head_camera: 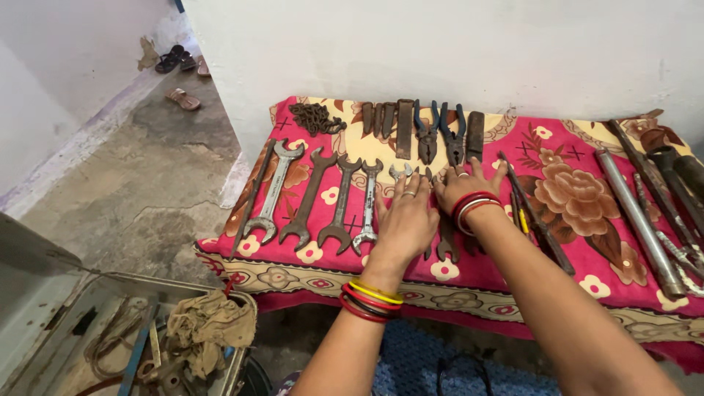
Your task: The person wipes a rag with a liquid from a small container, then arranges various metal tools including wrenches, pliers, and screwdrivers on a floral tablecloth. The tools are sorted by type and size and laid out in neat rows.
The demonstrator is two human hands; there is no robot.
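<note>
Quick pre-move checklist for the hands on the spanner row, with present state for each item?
1. Left hand flat on spanners, fingers spread: ok.
2. Right hand flat beside it, holding nothing: ok.
3. Spanner under the palms identified: cannot tell, mostly hidden.
4. Four large spanners lie parallel and apart on the floral cloth: ok.
5. Pliers beyond the fingertips, untouched: ok.
6. Rods to the right, apart from the right forearm: ok.

Rusty spanners (445,242) flat on floral cloth — side by side.
</note>
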